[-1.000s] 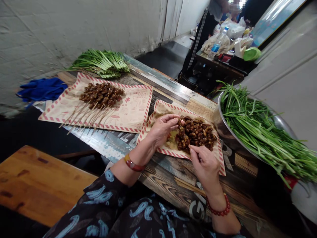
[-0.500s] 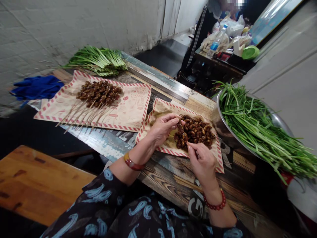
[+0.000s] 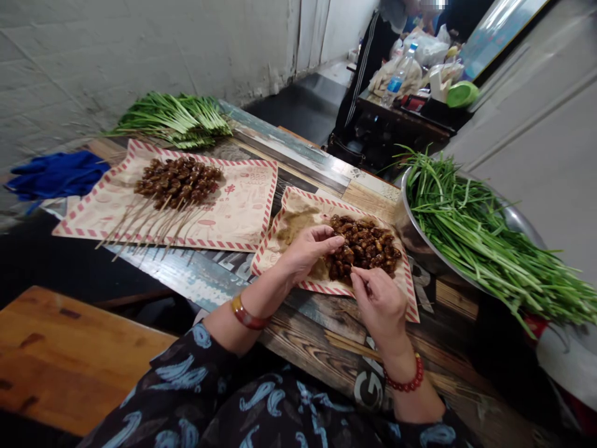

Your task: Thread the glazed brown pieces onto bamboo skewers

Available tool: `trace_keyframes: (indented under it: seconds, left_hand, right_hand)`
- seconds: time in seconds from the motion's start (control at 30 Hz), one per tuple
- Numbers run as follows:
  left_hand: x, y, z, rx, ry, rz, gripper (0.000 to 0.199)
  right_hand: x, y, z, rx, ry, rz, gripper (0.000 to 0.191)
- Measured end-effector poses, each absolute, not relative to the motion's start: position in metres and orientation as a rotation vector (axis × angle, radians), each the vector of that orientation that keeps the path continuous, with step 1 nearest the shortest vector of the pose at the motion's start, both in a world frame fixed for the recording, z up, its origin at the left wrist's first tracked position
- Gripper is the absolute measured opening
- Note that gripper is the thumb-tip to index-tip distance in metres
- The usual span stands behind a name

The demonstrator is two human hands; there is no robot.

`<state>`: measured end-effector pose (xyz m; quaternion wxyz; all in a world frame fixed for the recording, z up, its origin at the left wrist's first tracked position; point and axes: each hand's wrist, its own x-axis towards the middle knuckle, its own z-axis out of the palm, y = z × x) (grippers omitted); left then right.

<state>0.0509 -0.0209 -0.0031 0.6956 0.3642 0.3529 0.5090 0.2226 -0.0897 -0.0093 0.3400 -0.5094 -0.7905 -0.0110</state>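
Head view, only one here: L hand (image 3: 308, 252) and R hand (image 3: 381, 305) are close tog. but not touching, both over the near edge of the loose brown pcs (image 3: 366, 242) heaped on the R paper sheet (image 3: 298, 214). R hand's thumb + finger are pinched on a thin stick (image 3: 352, 268), only the pale tip of which shows; L hand's thumb reaches fwd toward the heap, fingers curled, can't tell if it grips a pc. Progress, judging by the layout: a batch looks done, i.e. loaded skewers (image 3: 180, 180) side by side on the L paper sheet (image 3: 242, 218), brown ends away, bare ends over the near edge; exact no. unclear. A sizeable heap is left loose, so prob. well short of finished, w/ more sticks (image 3: 349, 344) on the table by the person's front. Surface: table (image 3: 298, 323) is mixed-tone planks w/ printed lettering; cut greens (image 3: 177, 121) at the far L, blue gloves (image 3: 58, 175) at the L end, steel bowl (image 3: 415, 236) w/ long green leaves (image 3: 494, 242) spilling over its R side. Room: pale wall (image 3: 140, 43) behind, wooden seat (image 3: 84, 361) lower L; in bkgd, a person in striped trousers (image 3: 361, 74) beside a second table w/ bags (image 3: 429, 46) + a bottle (image 3: 398, 78).
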Motion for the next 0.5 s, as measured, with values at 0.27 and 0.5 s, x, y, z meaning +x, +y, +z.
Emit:
trace_keyframes:
  seconds: [0.27,0.5]
  left_hand:
    - [0.0478,-0.0204,-0.0035,0.773,0.715,1.041,0.036]
    - [0.0548,-0.0272,-0.0047,0.724,0.656,0.906,0.044]
  right_hand:
    - [0.2211,-0.0892,-0.0067,-1.256,-1.908,0.329,0.018]
    - [0.2216,-0.0892,-0.0083,-1.389,-1.668,0.66,0.018]
